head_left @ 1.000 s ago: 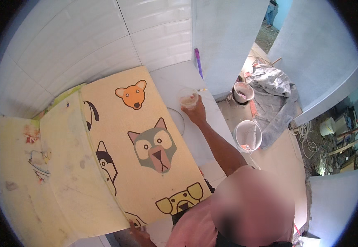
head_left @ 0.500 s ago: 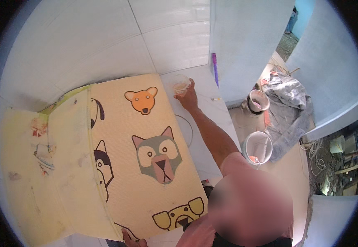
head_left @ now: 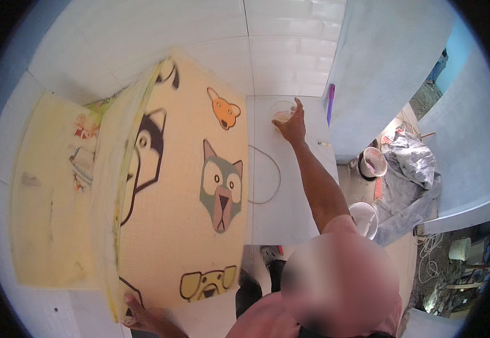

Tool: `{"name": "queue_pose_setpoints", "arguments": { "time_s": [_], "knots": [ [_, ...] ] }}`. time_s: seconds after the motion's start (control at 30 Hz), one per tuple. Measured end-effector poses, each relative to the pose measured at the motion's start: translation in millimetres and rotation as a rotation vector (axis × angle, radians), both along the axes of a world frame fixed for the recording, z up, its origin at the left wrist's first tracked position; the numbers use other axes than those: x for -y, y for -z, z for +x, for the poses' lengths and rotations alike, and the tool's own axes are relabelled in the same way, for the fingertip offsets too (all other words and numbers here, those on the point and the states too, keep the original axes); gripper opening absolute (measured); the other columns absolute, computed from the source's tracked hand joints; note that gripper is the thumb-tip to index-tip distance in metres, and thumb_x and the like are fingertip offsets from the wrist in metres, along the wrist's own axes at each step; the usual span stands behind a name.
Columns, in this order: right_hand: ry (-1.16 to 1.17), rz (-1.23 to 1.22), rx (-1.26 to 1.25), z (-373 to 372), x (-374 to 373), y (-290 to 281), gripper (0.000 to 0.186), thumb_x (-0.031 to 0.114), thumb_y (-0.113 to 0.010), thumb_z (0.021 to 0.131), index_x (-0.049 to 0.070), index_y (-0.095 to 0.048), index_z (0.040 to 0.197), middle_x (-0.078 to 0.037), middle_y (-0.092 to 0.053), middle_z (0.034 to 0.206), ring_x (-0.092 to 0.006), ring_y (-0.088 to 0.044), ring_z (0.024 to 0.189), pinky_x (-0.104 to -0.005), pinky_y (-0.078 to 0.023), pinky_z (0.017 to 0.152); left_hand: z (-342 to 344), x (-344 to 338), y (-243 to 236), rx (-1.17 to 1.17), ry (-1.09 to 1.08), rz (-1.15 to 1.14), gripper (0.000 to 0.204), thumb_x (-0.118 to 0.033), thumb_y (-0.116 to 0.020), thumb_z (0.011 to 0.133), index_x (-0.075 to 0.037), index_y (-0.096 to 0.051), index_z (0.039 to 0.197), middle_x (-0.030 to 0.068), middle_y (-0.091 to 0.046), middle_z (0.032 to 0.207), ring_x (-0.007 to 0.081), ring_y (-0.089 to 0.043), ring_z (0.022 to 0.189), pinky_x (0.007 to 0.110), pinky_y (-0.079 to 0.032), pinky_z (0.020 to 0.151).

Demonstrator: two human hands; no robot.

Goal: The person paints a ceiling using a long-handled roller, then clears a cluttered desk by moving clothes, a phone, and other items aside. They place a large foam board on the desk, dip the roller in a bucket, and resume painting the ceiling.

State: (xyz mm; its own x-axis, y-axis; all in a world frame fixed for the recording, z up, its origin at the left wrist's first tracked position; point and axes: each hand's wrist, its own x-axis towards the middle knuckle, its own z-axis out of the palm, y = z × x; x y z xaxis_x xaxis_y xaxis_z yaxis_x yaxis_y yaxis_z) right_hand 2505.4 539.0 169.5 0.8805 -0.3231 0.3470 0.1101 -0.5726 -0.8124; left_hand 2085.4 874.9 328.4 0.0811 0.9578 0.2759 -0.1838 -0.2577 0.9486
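My left hand [head_left: 138, 315] grips the lower end of a cream folding board or mat [head_left: 180, 169], printed with cartoon animal faces including an orange one [head_left: 225, 112] and a grey-green one [head_left: 220, 191]. Its patterned panel stands at a slant, with a plainer, stained yellowish panel [head_left: 50, 219] to the left. My right hand [head_left: 291, 124] is wrapped round a clear cup [head_left: 283, 110] on or just above a white marble-like surface [head_left: 287, 219] right of the board. Near that hand lie a small cigarette-like stick [head_left: 324, 143] and a purple pen-like item [head_left: 330, 104].
White tiled wall [head_left: 290, 45] behind. On the floor at right are a bucket [head_left: 373, 159], another bucket [head_left: 364, 213] and a crumpled grey sheet [head_left: 411, 160]. Coiled cord [head_left: 429, 253] and rubble [head_left: 453, 281] lie beyond. A partly visible person [head_left: 437, 67] is past the doorway.
The patterned panel has risen and tilted with my left hand at its end, its faces now looking narrower. The view has turned. My right hand stays at the cup.
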Motion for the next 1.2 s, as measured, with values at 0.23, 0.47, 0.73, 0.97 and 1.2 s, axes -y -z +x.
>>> {"name": "queue_pose_setpoints", "arguments": {
  "time_s": [0.23, 0.47, 0.73, 0.97, 1.2],
  "knots": [
    [-0.031, 0.080, 0.216, -79.3, 30.0, -16.7, 0.108, 0.017, -0.087, 0.059, 0.010, -0.021, 0.144, -0.019, -0.047, 0.123, -0.0320, -0.051, 0.108, -0.0427, -0.044, 0.094, -32.5, -5.2, 3.3, -0.022, -0.027, 0.136, 0.041, -0.019, -0.071, 0.081, 0.006, -0.051, 0.106, 0.0200, -0.060, 0.104, 0.0323, -0.063, 0.087, 0.045, -0.058, 0.076],
    [0.090, -0.037, 0.320, -239.7, 83.8, -74.7, 0.102, 0.019, -0.086, 0.067, 0.003, -0.020, 0.143, -0.021, -0.039, 0.133, -0.0332, -0.045, 0.121, -0.0433, -0.040, 0.101, -32.4, 7.1, -20.1, -0.204, 0.390, 0.574, 0.037, -0.018, -0.068, 0.082, 0.004, -0.052, 0.106, 0.0190, -0.060, 0.103, 0.0330, -0.062, 0.089, 0.046, -0.056, 0.079],
    [0.274, -0.199, 0.207, -445.7, 34.6, -145.1, 0.102, 0.018, -0.087, 0.065, 0.002, -0.022, 0.141, -0.020, -0.041, 0.130, -0.0332, -0.048, 0.118, -0.0438, -0.041, 0.100, -55.2, 20.9, -85.8, -0.241, 1.094, 1.497, 0.032, -0.018, -0.064, 0.083, 0.002, -0.054, 0.106, 0.0179, -0.061, 0.101, 0.0339, -0.061, 0.090, 0.048, -0.053, 0.082],
    [0.318, -0.189, 0.099, -588.0, -7.9, -162.9, 0.101, 0.015, -0.087, 0.063, 0.002, -0.022, 0.140, -0.021, -0.040, 0.130, -0.0333, -0.046, 0.122, -0.0437, -0.042, 0.100, -96.9, 45.9, -104.5, -0.146, 1.069, 2.027, 0.029, -0.017, -0.061, 0.084, 0.000, -0.056, 0.107, 0.0169, -0.061, 0.100, 0.0347, -0.061, 0.092, 0.049, -0.051, 0.084],
    [0.315, -0.218, 0.080, -672.5, -15.9, -127.1, 0.100, 0.013, -0.087, 0.063, 0.001, -0.023, 0.138, -0.022, -0.044, 0.127, -0.0336, -0.048, 0.118, -0.0441, -0.046, 0.096, -108.1, 26.6, -115.9, -0.611, 1.444, 1.426, 0.029, -0.017, -0.054, 0.086, -0.006, -0.061, 0.112, 0.0182, -0.063, 0.105, 0.0349, -0.061, 0.097, 0.045, -0.048, 0.087]
  ]
}}
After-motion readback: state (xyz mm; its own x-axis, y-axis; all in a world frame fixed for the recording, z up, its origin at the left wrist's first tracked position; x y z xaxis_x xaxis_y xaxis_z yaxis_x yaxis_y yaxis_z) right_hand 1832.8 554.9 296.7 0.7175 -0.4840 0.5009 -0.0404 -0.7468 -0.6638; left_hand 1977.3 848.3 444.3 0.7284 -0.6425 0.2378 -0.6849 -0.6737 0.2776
